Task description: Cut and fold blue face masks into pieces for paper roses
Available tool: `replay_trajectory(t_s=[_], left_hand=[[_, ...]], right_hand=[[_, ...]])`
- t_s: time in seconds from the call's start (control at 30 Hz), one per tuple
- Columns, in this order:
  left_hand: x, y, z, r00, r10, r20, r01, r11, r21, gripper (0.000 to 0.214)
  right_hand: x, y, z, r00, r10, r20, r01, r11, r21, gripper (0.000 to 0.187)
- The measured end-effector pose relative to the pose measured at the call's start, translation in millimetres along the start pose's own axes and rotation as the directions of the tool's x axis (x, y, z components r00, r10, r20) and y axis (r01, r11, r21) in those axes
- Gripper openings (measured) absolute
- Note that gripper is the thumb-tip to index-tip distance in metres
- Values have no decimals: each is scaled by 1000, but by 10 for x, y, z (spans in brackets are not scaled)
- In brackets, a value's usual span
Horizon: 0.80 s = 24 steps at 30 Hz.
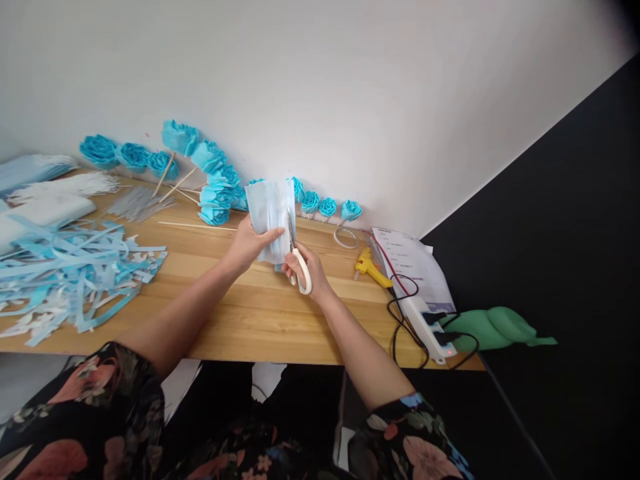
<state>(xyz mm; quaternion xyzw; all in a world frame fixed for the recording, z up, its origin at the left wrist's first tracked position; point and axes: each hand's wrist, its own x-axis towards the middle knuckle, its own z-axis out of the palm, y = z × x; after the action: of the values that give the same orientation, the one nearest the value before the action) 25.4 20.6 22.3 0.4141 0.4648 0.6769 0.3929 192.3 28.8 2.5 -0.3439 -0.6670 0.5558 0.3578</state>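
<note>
My left hand is closed on a light blue face mask, held upright above the wooden table. My right hand grips white-handled scissors, whose blades run up the mask's right edge. Both hands meet over the middle of the table.
A heap of blue and white cut strips lies at the left. Blue fabric roses on sticks line the wall. To the right are a yellow glue gun, a tape ring, papers, a power strip with cables and a green object.
</note>
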Motion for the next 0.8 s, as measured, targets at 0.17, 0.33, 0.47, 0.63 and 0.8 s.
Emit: replay_trajectory(t_s=[0.17, 0.33, 0.47, 0.63, 0.8], left_hand=[[-15, -16, 16, 1000, -7, 17, 7, 1000, 11, 58], [-52, -42, 51, 999, -39, 28, 41, 997, -63, 58], [-73, -38, 66, 998, -43, 51, 49, 991, -125, 60], [-73, -23, 62, 998, -36, 46, 41, 993, -109, 60], [-72, -29, 60, 998, -46, 39, 49, 995, -92, 62]], right_hand=[[-13, -25, 7, 1000, 1, -17, -1, 1000, 5, 63], [-34, -68, 2, 998, -41, -42, 40, 999, -23, 60], [-52, -109, 7, 997, -58, -51, 56, 997, -48, 59], [-56, -126, 11, 997, -56, -53, 54, 998, -41, 63], [-48, -94, 5, 995, -74, -60, 74, 997, -17, 59]])
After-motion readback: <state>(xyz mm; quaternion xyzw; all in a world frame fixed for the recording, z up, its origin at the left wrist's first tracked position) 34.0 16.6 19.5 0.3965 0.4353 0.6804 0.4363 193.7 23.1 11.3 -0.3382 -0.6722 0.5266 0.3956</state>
